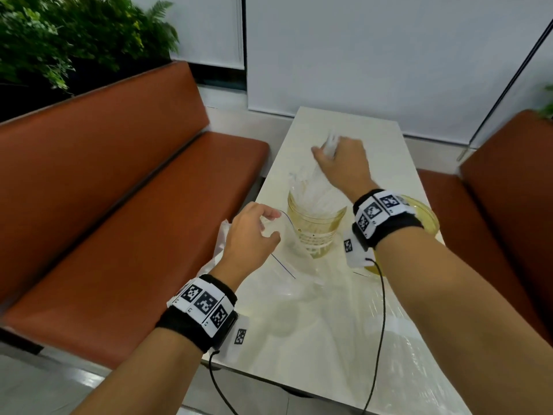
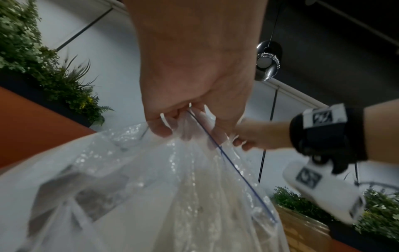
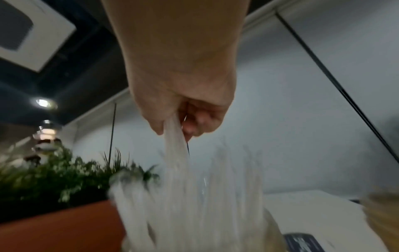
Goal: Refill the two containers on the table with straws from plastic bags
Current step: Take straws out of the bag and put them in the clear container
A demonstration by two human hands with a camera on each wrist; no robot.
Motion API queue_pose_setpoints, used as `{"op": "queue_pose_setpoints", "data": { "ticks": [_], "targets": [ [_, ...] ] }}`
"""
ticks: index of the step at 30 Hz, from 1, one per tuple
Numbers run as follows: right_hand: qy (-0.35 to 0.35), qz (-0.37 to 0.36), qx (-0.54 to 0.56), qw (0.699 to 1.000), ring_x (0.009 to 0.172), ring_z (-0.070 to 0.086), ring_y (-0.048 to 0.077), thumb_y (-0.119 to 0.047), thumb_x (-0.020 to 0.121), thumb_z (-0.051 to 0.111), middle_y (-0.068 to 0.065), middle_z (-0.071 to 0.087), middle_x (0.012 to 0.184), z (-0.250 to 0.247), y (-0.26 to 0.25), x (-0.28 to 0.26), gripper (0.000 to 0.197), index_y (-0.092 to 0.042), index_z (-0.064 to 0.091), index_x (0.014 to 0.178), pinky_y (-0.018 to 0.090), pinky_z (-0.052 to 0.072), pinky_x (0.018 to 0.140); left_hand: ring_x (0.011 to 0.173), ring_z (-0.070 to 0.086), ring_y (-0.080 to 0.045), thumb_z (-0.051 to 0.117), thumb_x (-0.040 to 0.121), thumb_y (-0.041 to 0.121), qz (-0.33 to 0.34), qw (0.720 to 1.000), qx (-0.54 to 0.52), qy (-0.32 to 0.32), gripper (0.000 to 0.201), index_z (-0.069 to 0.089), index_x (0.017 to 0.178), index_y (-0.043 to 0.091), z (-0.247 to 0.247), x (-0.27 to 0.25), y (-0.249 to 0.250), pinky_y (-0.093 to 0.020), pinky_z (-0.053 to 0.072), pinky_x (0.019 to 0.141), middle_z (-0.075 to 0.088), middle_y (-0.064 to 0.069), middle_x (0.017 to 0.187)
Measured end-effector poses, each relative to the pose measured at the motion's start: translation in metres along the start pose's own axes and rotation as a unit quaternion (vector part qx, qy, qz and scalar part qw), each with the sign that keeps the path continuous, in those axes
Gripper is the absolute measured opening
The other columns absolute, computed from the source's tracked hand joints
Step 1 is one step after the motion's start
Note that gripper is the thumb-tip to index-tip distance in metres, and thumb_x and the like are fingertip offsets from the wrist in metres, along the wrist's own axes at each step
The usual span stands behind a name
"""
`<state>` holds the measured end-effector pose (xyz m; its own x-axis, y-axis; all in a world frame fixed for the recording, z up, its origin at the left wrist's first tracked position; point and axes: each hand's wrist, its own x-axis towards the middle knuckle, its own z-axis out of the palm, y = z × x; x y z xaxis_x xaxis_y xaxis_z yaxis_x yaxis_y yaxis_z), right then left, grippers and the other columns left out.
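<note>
A yellowish glass jar (image 1: 315,226) stands mid-table with a bundle of clear wrapped straws (image 1: 311,190) poking out of it. My right hand (image 1: 341,166) grips the top of that bundle above the jar; in the right wrist view the straws (image 3: 179,170) hang blurred from my right hand (image 3: 183,119). My left hand (image 1: 254,232) pinches the blue-lined mouth of a clear zip bag (image 1: 287,265) just left of the jar; the left wrist view shows the bag (image 2: 172,187) drooping from my left hand (image 2: 185,119). A second yellowish container (image 1: 425,217) sits behind my right wrist, mostly hidden.
The narrow cream table (image 1: 344,130) runs away from me between two orange-brown benches (image 1: 119,190). More clear plastic (image 1: 404,339) lies crumpled on the near right of the table. Green plants (image 1: 74,40) stand behind the left bench, and a white wall closes the far end.
</note>
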<state>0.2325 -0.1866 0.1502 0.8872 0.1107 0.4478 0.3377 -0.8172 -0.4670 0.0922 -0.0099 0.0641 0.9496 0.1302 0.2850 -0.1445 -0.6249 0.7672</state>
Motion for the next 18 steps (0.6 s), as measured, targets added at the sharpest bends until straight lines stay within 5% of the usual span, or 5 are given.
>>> {"op": "queue_pose_setpoints", "data": {
  "ticks": [5, 7, 9, 14, 18],
  "targets": [
    [-0.054, 0.105, -0.016, 0.993, 0.095, 0.066, 0.025, -0.069, 0.061, 0.081, 0.007, 0.066, 0.098, 0.018, 0.012, -0.016, 0.073, -0.008, 0.063, 0.096, 0.035, 0.053, 0.077, 0.084, 0.061, -0.011, 0.079, 0.077, 0.011, 0.009, 1.000, 0.004, -0.002, 0.037, 0.063, 0.101, 0.035, -0.005, 0.005, 0.002, -0.044, 0.055, 0.082, 0.064, 0.011, 0.110],
    [-0.017, 0.090, 0.031, 0.995, 0.119, 0.057, 0.026, -0.064, 0.055, 0.088, 0.009, 0.061, 0.125, 0.014, 0.015, -0.014, 0.106, -0.015, 0.046, 0.140, 0.038, 0.049, 0.094, 0.085, 0.062, -0.012, 0.078, 0.076, 0.011, 0.013, 1.000, 0.004, -0.002, 0.039, 0.062, 0.099, 0.037, -0.005, 0.007, 0.003, -0.046, 0.056, 0.082, 0.065, 0.011, 0.110],
    [0.042, 0.049, 0.046, 0.997, 0.122, 0.050, 0.027, -0.061, 0.057, 0.088, 0.007, 0.055, 0.131, 0.012, 0.016, -0.011, 0.118, -0.024, 0.028, 0.152, 0.039, 0.046, 0.096, 0.086, 0.064, -0.013, 0.078, 0.075, 0.011, 0.017, 1.000, 0.001, -0.002, 0.039, 0.062, 0.099, 0.036, -0.005, 0.009, 0.004, -0.044, 0.057, 0.082, 0.066, 0.011, 0.110],
    [0.019, -0.128, -0.099, 0.987, 0.120, 0.049, 0.023, -0.064, 0.087, 0.059, 0.002, 0.056, 0.131, 0.026, 0.021, -0.015, 0.068, -0.026, 0.050, 0.143, 0.038, 0.044, 0.094, 0.089, 0.066, -0.009, 0.071, 0.069, 0.026, 0.030, 1.000, 0.001, -0.003, 0.035, 0.056, 0.092, 0.049, -0.006, 0.008, 0.010, -0.045, 0.056, 0.087, 0.066, 0.017, 0.107],
    [-0.034, -0.002, 0.007, 0.999, 0.109, 0.061, 0.017, -0.080, 0.084, 0.045, -0.004, 0.070, 0.115, 0.030, 0.026, -0.021, 0.069, -0.022, 0.075, 0.107, 0.041, 0.044, 0.101, 0.089, 0.066, -0.014, 0.077, 0.074, 0.011, 0.036, 0.999, -0.011, 0.001, 0.038, 0.061, 0.098, 0.037, -0.009, 0.007, 0.008, -0.043, 0.058, 0.082, 0.067, 0.011, 0.110]
  ]
}}
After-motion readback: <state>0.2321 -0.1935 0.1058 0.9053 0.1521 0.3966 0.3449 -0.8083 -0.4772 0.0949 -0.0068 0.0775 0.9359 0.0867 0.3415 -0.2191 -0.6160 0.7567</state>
